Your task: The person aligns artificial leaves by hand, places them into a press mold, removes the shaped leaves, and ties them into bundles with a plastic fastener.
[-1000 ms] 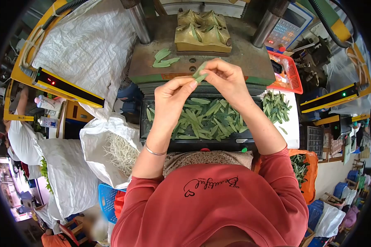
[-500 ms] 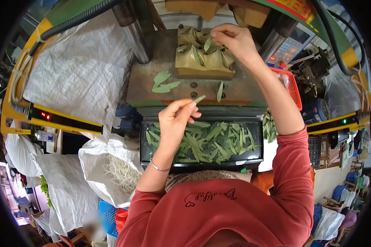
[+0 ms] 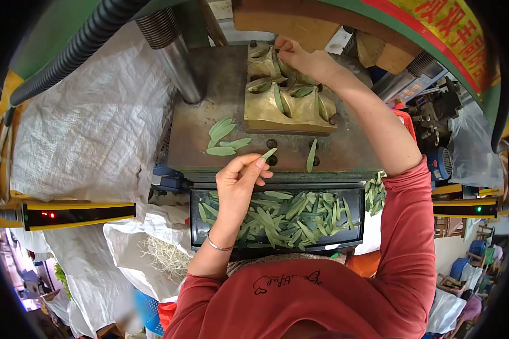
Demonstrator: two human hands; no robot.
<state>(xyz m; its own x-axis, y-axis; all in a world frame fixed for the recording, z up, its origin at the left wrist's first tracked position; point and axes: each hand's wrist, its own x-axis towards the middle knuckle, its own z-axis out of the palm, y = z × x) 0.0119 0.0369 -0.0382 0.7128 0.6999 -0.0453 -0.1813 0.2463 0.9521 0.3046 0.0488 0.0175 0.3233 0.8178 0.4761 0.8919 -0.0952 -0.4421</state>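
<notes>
My left hand [image 3: 238, 176] pinches a slim green leaf [image 3: 270, 153] between thumb and fingertips, over the front edge of the metal press bed. At the back of a brass-coloured mould block [image 3: 291, 114], my right hand [image 3: 300, 56] is closed, its fingertips at the upper end of a narrow leaf [image 3: 276, 61] standing in a hollow. Other leaves sit in the mould's hollows, one upright [image 3: 278, 99] and one lying flatter [image 3: 303, 91]. On the bed, several leaves [image 3: 223, 131] lie left of the mould, and a single leaf [image 3: 311, 156] lies in front of it.
A black tray [image 3: 195, 226] full of loose green leaves stands before my body. Steel columns [image 3: 182, 73] flank the mould, and the press head [image 3: 285, 22] hangs above. Yellow-framed sensor bars [image 3: 79, 216] are at both sides. White sacks [image 3: 96, 118] lie at left.
My right hand has moved toward the mould's back left. A leaf now lies in the middle hollow near where it was. The view has tilted; my left hand still holds its leaf.
</notes>
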